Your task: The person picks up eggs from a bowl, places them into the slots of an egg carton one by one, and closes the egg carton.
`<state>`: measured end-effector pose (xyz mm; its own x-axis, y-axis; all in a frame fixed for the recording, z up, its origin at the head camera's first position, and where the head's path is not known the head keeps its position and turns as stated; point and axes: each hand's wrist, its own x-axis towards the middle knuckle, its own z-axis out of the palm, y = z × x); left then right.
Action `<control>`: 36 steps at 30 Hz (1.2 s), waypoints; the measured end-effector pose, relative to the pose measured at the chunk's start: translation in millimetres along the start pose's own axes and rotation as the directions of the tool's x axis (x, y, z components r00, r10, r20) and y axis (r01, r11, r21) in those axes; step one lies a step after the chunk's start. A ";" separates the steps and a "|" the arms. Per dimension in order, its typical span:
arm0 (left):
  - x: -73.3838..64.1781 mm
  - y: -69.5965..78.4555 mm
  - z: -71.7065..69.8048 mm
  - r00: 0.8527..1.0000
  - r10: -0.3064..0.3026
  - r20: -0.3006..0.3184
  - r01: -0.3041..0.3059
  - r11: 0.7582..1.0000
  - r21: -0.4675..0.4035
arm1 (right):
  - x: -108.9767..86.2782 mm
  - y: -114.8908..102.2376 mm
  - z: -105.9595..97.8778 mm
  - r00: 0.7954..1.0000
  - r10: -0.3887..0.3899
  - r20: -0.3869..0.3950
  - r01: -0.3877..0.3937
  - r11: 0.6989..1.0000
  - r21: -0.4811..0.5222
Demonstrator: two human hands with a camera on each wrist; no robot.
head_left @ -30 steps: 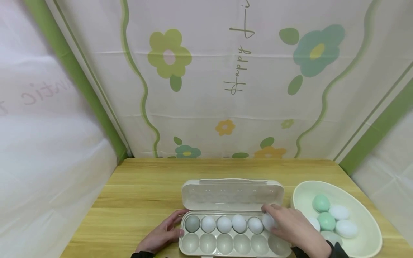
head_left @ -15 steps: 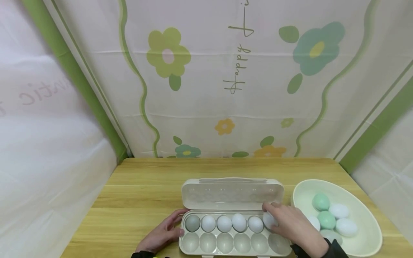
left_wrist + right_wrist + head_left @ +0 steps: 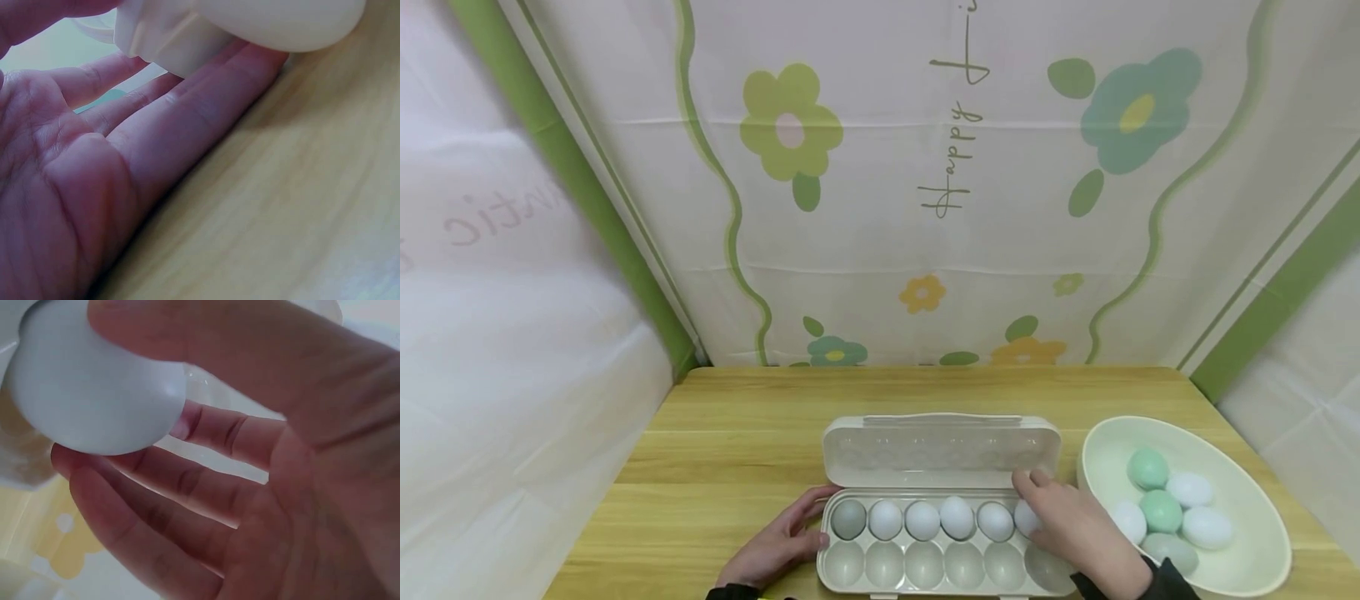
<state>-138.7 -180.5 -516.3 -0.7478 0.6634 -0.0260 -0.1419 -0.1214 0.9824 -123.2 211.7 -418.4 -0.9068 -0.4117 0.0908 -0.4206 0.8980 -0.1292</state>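
Note:
An egg carton [image 3: 940, 454] with its lid raised lies on the table. Its far row holds a grey-green egg [image 3: 848, 520] at the left end and several white eggs beside it; the cups of the near row hold nothing, though the rightmost is partly covered. At the far row's right end, my right hand [image 3: 1078, 529] holds a white egg [image 3: 94, 387], thumb on top and fingers below it in the right wrist view. My left hand [image 3: 782, 537] rests against the carton's left end, its fingers extended along the carton in the left wrist view.
A cream bowl [image 3: 1255, 542] stands right of the carton, holding white eggs, green eggs [image 3: 1161, 511] and a grey-green egg [image 3: 1170, 552]. The wooden table [image 3: 737, 442] meets a flowered cloth [image 3: 850, 233] at its far edge. Cloth also hangs at both sides.
My right wrist has shifted slightly left, uncovering more of the eggs in the bowl. The white egg stays at the far row's right end. My left hand has not visibly moved.

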 end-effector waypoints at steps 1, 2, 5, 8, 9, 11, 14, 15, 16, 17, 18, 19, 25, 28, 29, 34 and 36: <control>0.0 -0.1 0.1 1.000 0.002 0.002 -0.002 1.000 -0.002 | 0.4 0.0 0.7 1.000 0.010 0.009 -0.010 1.000 -0.001; 0.1 -0.1 0.2 1.000 0.003 0.002 -0.003 1.000 -0.004 | 0.9 0.0 1.3 1.000 0.021 0.017 -0.021 1.000 -0.001; 0.1 0.0 0.2 1.000 0.003 0.003 -0.003 1.000 -0.008 | 1.7 -0.7 2.2 0.998 0.051 0.043 -0.051 0.999 -0.001; 0.4 0.1 -0.1 1.000 0.001 0.005 0.000 1.000 -0.007 | 2.0 -1.0 3.0 0.995 0.073 0.065 -0.073 0.997 0.001; 0.5 0.1 -0.2 1.000 0.000 0.006 0.000 1.000 -0.005 | 1.8 -1.4 3.1 0.995 0.076 0.067 -0.076 0.997 -0.001; 0.7 0.1 -0.3 1.000 -0.001 0.006 0.001 1.000 -0.002 | 1.2 -1.5 3.6 0.995 0.075 0.062 -0.075 0.997 -0.004; 0.8 0.4 -0.2 1.000 -0.003 0.003 0.003 1.000 0.001 | -0.4 -1.8 4.6 0.998 0.063 0.031 -0.062 0.998 -0.031; 0.9 0.4 -0.2 1.000 -0.004 0.002 0.004 1.000 0.001 | -1.0 -2.1 5.2 0.998 0.060 0.016 -0.060 0.997 -0.042; 0.9 0.5 -0.2 1.000 -0.004 0.001 0.004 1.000 0.000 | -1.3 -2.0 5.7 0.998 0.059 0.002 -0.059 0.997 -0.055; 0.9 0.6 -0.2 1.000 -0.005 0.001 0.005 1.000 -0.001 | -1.8 -2.4 6.2 0.998 0.056 -0.013 -0.057 0.996 -0.070; 0.9 0.6 -0.2 1.000 -0.006 0.001 0.006 1.000 -0.002 | -2.0 -2.5 6.9 0.998 0.053 -0.027 -0.055 0.995 -0.087; 0.8 0.6 -0.2 1.000 -0.006 0.001 0.006 1.000 -0.002 | -2.1 -3.0 7.4 0.998 0.052 -0.039 -0.055 0.994 -0.097; 1.0 0.9 0.3 1.000 -0.006 0.005 0.006 1.000 0.002 | -2.7 -4.7 9.0 0.996 0.047 -0.081 -0.058 0.989 -0.139; 0.7 1.3 0.6 1.000 -0.006 0.006 0.006 1.000 0.008 | -2.5 -3.6 9.4 0.995 0.051 -0.082 -0.063 0.987 -0.145; 0.6 1.3 0.5 1.000 -0.006 0.007 0.006 1.000 0.010 | -2.6 -3.5 9.5 0.995 0.052 -0.082 -0.064 0.988 -0.144; -0.1 1.0 -0.4 1.000 -0.005 0.005 0.005 1.000 0.016 | -1.1 -3.1 5.8 0.997 0.074 -0.033 -0.077 0.992 -0.104; -0.6 1.5 -0.6 1.000 -0.010 -0.002 0.010 1.000 0.020 | -0.5 -3.1 3.1 0.997 0.074 -0.018 -0.075 0.994 -0.083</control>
<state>-138.9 -181.5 -514.9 -0.7474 0.6633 -0.0365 -0.1366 -0.0997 0.9856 -121.4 208.7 -421.2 -0.9347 -0.3415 0.0991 -0.3476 0.9362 -0.0528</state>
